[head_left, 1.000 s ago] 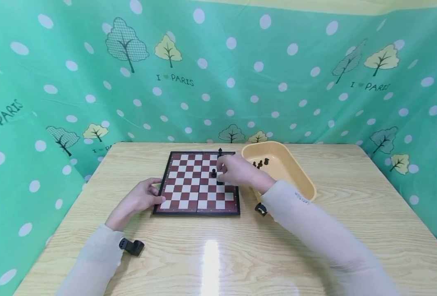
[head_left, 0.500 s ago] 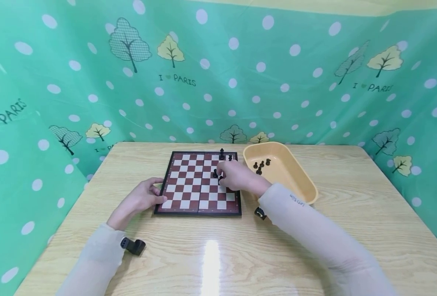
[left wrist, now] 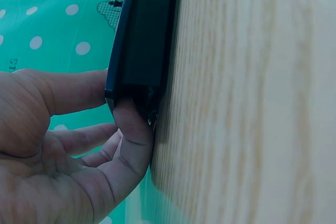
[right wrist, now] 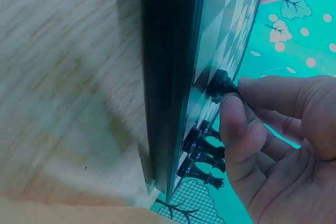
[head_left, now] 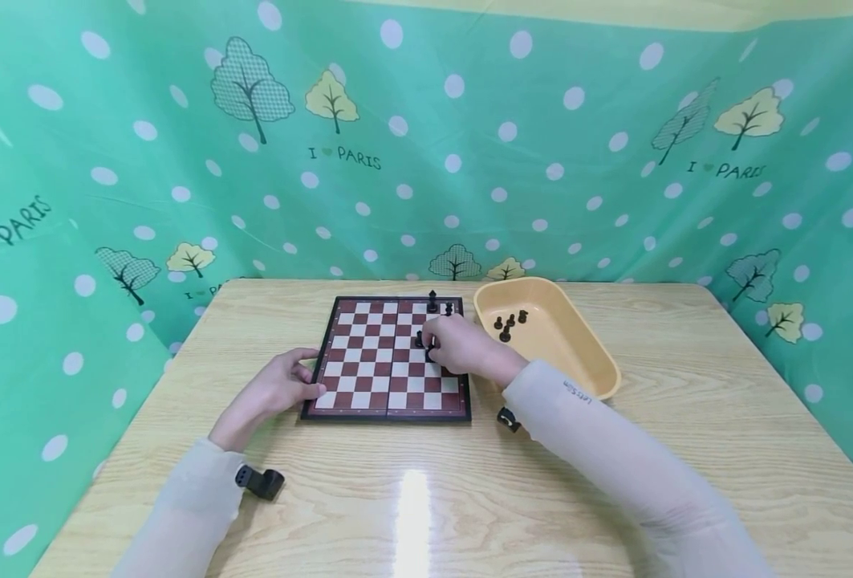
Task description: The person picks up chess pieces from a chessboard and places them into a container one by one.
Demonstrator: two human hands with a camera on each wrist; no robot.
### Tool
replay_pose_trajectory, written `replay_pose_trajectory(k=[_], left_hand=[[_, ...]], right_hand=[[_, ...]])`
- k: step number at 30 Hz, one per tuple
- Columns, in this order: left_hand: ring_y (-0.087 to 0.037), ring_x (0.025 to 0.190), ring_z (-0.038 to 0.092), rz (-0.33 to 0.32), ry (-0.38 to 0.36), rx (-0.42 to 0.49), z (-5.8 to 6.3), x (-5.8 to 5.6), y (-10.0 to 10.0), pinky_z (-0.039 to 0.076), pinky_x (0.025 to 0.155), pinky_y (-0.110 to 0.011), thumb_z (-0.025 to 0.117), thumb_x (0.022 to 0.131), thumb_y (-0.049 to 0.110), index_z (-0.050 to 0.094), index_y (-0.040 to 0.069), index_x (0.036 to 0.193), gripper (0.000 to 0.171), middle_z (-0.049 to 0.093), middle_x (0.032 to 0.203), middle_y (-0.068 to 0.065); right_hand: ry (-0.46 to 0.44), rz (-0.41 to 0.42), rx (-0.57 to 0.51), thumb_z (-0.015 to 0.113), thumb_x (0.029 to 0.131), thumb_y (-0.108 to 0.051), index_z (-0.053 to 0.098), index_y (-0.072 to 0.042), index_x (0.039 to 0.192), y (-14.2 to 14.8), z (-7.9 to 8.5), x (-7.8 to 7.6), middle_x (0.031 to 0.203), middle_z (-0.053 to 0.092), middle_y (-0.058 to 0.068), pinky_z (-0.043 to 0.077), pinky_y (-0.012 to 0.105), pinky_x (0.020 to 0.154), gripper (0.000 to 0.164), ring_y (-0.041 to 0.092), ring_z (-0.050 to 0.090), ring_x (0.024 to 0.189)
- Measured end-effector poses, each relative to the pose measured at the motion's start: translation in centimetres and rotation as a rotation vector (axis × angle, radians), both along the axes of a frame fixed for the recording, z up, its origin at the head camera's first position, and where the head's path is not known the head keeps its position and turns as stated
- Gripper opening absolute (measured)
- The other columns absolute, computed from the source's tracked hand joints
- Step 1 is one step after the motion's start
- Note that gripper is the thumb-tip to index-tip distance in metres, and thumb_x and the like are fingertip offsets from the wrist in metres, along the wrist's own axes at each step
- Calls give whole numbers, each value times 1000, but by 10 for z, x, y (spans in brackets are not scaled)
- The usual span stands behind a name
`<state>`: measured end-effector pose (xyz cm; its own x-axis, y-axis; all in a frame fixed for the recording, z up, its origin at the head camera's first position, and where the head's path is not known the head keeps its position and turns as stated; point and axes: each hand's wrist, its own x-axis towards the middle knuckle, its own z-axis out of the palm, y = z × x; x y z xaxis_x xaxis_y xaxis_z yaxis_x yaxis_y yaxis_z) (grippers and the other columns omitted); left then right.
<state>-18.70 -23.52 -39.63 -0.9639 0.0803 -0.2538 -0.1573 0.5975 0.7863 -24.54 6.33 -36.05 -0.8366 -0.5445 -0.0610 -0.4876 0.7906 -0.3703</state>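
A red-and-white checkered chessboard point(head_left: 357, 377) with a black frame lies on the wooden table. My left hand point(head_left: 278, 387) grips its left edge; in the left wrist view the thumb lies along the top and a finger curls against the underside of the black frame point(left wrist: 144, 35). On the board's right half, my right hand point(head_left: 462, 345) pinches a black chess piece point(right wrist: 220, 84) between thumb and finger, its base right at the squares. Another black piece point(head_left: 419, 339) stands just left of those fingers. Toward the back right corner stand a tall black piece point(head_left: 432, 302) and a smaller one point(head_left: 448, 308).
Beside the board on the right sits a yellow plastic bin point(head_left: 603, 365), partly behind the right forearm. Several dark chess pieces point(head_left: 505, 335) are inside it. A green polka-dot curtain point(head_left: 426, 193) hangs behind and at both sides of the table point(head_left: 325, 498).
My right hand has dipped slightly and shifted over the pinched piece, uncovering the smaller piece at the back right and more of the pieces in the bin. The left hand keeps its place.
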Motion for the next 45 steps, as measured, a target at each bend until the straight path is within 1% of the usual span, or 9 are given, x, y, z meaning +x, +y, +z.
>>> replay_pose_trajectory(k=[8, 15, 23, 28, 34, 37, 41, 43, 45], left_hand=[[-21, 75, 54, 2, -8, 5, 2, 1, 2, 46, 63, -33, 73, 81, 4, 32, -2, 145, 77, 56, 95, -13], [-19, 71, 53, 2, -13, 11, 3, 1, 2, 47, 61, -32, 72, 81, 4, 32, -1, 145, 76, 55, 94, -12], [-20, 71, 53, 0, -11, 12, 0, 0, 1, 47, 60, -32, 72, 81, 4, 32, -1, 145, 76, 55, 94, -13], [-20, 71, 53, -2, -3, 6, 0, 0, 1, 47, 61, -33, 71, 82, 4, 31, -2, 145, 75, 55, 94, -13], [-20, 72, 54, -1, 0, 5, 0, 0, 1, 47, 61, -33, 71, 82, 4, 31, -2, 145, 75, 55, 95, -13], [-20, 72, 53, -1, 0, 4, 1, 1, 1, 47, 61, -33, 71, 82, 4, 32, -2, 145, 74, 55, 94, -13], [-20, 71, 52, 0, -2, 9, 2, 1, 1, 46, 61, -33, 71, 82, 4, 32, -2, 145, 74, 54, 93, -13], [-19, 71, 53, 1, -5, 12, 2, 2, 2, 47, 61, -33, 71, 82, 4, 32, -2, 145, 74, 54, 93, -13], [-20, 71, 53, 5, -8, 14, 2, 2, 2, 47, 61, -32, 72, 82, 4, 32, -1, 145, 75, 54, 94, -13]], right_hand=[[14, 10, -15, 67, 86, -9, 67, -10, 95, 0, -2, 0, 98, 65, 4, 48, 27, 67, 9, 14, 57, 77], [28, 13, -34, 66, 86, -9, 67, -10, 95, 0, 2, 0, 96, 65, 3, 48, 26, 65, 9, 13, 56, 75], [43, 0, -43, 64, 86, -8, 67, -10, 96, 5, 21, 0, 90, 64, 2, 47, 26, 59, 11, 14, 57, 67], [22, -22, -63, 64, 89, -10, 66, -9, 101, 11, 34, -1, 94, 63, 2, 48, 28, 63, 13, 15, 58, 70], [45, -2, -89, 63, 88, -7, 66, -7, 97, 20, 46, -7, 90, 62, 4, 49, 29, 65, 9, 16, 58, 73], [37, -7, -98, 62, 88, -5, 66, -4, 98, 28, 51, -9, 87, 63, 5, 49, 29, 61, 11, 17, 58, 69], [-3, -47, -88, 60, 88, -6, 65, -4, 100, 42, 57, -13, 86, 62, 7, 50, 29, 53, 13, 18, 59, 61], [-14, -64, -74, 59, 89, -7, 63, -5, 101, 51, 59, -15, 88, 62, 7, 50, 30, 53, 13, 18, 59, 59], [-2, -66, -58, 59, 89, -7, 63, -5, 102, 60, 61, -17, 91, 62, 8, 50, 32, 57, 14, 18, 60, 61]])
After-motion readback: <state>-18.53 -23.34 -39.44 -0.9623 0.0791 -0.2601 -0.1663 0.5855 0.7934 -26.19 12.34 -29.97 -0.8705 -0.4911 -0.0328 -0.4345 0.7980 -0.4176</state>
